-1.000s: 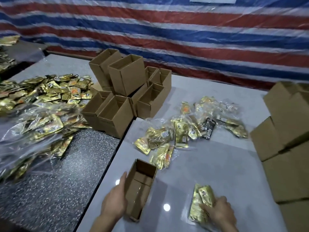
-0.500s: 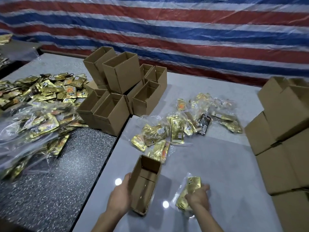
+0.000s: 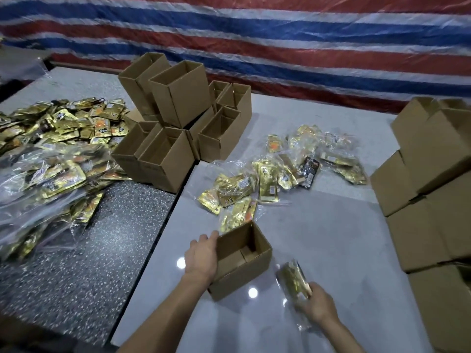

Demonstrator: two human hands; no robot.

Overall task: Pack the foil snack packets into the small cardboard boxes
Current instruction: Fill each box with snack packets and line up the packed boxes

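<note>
Head view: our left grip (image 3: 201, 258) lies, fingers straight, against the left wall of the open cardboard box (image 3: 242, 278) near the worktop (image 3: 331, 238) front edge. Our right grip (image 3: 316, 304) is clamped on foil packets (image 3: 293, 280), just right of the box.

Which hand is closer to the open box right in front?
Left. The left hand touches the left wall of the box. The right hand is apart from it on the right, gripping foil packets.
</note>
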